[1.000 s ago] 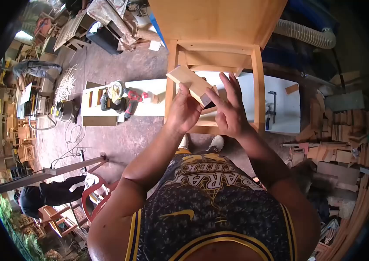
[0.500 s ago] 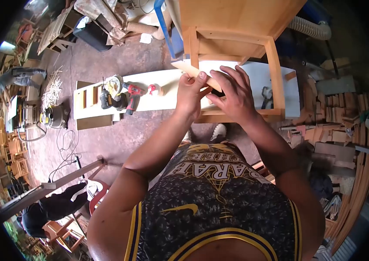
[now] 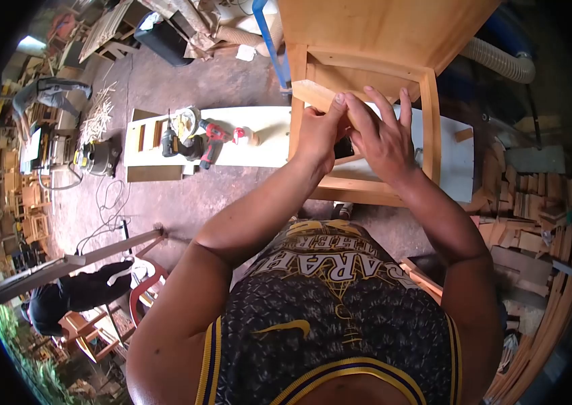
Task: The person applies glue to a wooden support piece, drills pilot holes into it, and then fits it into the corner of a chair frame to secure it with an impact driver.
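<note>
Head view: the left hand (image 3: 319,138) is gripping 1 wood block (image 3: 315,96) over 1 wooden frame (image 3: 431,128); the right hand (image 3: 386,138), fingers spread, is touching it. "ARA" is showing on 1 jersey (image 3: 333,317).

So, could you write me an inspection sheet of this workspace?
Surface: white board, low, carrying tools.
Job's things: piece of wood, held over a wooden frame.
Clutter: red drill and dark drill on the board; wood strips strewn on the floor.
Grippers: bare hands; left hand grips the wood, right hand touches it.
Cables: dark cable looped on the floor.
Surroundings: ribbed hose, stacked wood, another person.
</note>
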{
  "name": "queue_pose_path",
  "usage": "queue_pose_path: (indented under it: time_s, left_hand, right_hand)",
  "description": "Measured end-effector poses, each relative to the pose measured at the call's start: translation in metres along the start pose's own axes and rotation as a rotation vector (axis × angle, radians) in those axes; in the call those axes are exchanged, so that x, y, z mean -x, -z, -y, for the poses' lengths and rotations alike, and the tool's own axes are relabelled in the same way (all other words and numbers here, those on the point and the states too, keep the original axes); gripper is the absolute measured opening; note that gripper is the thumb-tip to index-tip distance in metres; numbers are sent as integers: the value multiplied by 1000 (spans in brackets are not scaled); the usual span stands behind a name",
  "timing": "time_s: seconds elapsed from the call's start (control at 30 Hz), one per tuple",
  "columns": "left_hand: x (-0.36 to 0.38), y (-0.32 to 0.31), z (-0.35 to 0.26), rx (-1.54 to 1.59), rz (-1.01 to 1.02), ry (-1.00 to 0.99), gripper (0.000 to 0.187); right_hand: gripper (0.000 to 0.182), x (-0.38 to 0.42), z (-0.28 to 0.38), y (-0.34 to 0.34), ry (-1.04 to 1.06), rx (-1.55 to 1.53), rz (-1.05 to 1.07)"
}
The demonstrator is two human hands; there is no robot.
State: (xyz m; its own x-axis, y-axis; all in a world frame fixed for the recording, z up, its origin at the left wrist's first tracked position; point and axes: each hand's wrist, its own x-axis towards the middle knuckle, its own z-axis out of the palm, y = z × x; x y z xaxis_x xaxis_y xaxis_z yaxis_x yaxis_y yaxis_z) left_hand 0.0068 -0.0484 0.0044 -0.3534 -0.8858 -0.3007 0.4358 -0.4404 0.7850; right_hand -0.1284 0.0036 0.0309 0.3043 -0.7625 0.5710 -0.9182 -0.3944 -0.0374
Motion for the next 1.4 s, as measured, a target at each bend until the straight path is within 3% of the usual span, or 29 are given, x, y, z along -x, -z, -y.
queue_pose_path:
  time_s: [0.1,0.17,0.2,0.23,0.27,0.3,0.33,0.37,0.43,0.53,0.57,0.67,0.8,0.87,1.03,1.4]
  left_hand:
    - [-2,-16,10,-94,-115,48,39]
    - [9,-19,7,-60,-80,33,38]
    - [22,-12,1,-231,-13,-61,32]
    - [33,0,-1,-355,-62,-220,28]
    - [31,41,8,-671,-148,-406,21]
    - [47,54,0,-712,-298,-392,20]
    - [50,84,3,-719,-423,-435,21]
    - [53,117,9,-754,-499,-339,34]
    - [65,124,11,-683,-502,-39,57]
    - [69,124,21,-455,-283,263,86]
    - [67,122,21,-454,-285,263,86]
    - [52,117,17,-379,54,235,85]
    - [38,117,19,-397,80,227,82]
    - [37,104,14,-309,105,153,70]
    - [26,104,16,-223,155,183,61]
    - [20,111,16,-213,197,242,67]
  right_hand:
    - [78,3,-29,-3,-68,-53,-28]
    - [79,10,-51,-8,-246,-312,-71]
    - [79,19,-50,-13,-515,-596,23]
    - [79,35,-51,-24,-509,-614,27]
    - [78,56,-53,-37,-774,-1064,250]
    - [78,69,-54,-43,-1028,-1505,488]
    - [79,73,-48,-40,-1090,-1558,612]
    - [81,75,-41,-38,-1154,-1604,739]
    - [79,84,-32,-54,-1103,-1627,768]
    - [75,87,-17,-70,-993,-1686,814]
    - [75,88,-14,-74,-992,-1687,816]
    - [75,85,-7,-77,-956,-1655,870]
    - [77,75,-1,-70,-985,-1630,895]
    - [79,78,-2,-70,-1010,-1641,905]
    - [77,74,1,-64,-1025,-1614,916]
    - [80,71,0,-58,-1049,-1598,954]
